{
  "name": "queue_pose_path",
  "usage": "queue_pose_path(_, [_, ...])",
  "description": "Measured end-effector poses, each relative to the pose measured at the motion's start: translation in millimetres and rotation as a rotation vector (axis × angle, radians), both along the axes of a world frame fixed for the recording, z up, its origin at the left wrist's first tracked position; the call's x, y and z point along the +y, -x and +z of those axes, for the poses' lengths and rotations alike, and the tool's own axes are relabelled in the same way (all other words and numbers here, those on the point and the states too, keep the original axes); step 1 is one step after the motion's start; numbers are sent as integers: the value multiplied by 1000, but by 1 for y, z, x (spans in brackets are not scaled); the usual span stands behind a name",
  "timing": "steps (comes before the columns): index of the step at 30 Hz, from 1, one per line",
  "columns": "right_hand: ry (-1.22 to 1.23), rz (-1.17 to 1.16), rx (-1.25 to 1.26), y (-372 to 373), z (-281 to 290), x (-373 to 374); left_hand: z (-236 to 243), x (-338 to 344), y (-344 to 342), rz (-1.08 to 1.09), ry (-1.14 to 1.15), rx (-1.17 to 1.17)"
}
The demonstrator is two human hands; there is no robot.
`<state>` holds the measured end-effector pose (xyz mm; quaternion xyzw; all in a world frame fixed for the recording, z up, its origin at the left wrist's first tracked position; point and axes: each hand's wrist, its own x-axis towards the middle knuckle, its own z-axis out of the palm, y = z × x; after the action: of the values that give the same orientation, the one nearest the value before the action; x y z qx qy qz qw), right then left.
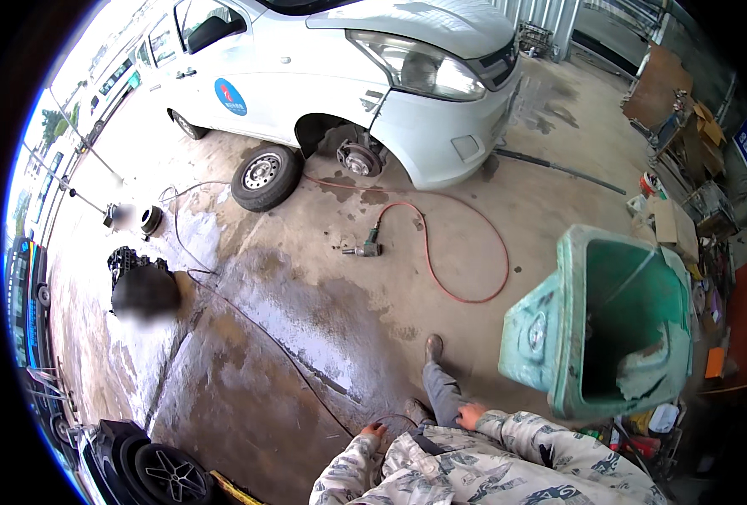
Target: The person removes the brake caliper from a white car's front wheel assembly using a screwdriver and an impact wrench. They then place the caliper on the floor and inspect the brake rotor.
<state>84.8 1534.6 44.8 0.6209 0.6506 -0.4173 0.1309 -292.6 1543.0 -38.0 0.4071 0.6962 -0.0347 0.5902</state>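
My left hand (374,430) hangs low by my left side, just past its patterned sleeve; most of its fingers are hidden. At my thigh is my right hand (471,416), against or close to the grey trousers, its fingers too small to make out. No object shows in either hand. Ahead on the concrete lies an impact wrench (366,246) on a red air hose (429,244). Beyond it stands a white van (340,71), its front wheel off and the brake disc (358,159) bare. The removed wheel (264,175) leans beside it.
A large green bin (565,328) stands close on my right, near shelves and cardboard boxes (672,227). A dark hose (281,345) crosses the wet floor. Someone in dark clothing (129,263) is at left. A dark car's wheel (171,473) is at lower left; a long bar (559,168) lies beyond.
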Motion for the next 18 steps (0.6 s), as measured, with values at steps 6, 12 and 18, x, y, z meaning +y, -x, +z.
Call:
queue_pose_path(6, [115, 4, 115, 7, -31, 161, -37, 97, 23, -275, 71, -2])
queue_pose_path(12, [206, 54, -53, -55, 10, 330, 53, 281, -64, -8, -65, 139])
queue_pose_path(18, [271, 207, -112, -24, 12, 473, 1, 389, -70, 30, 125, 288])
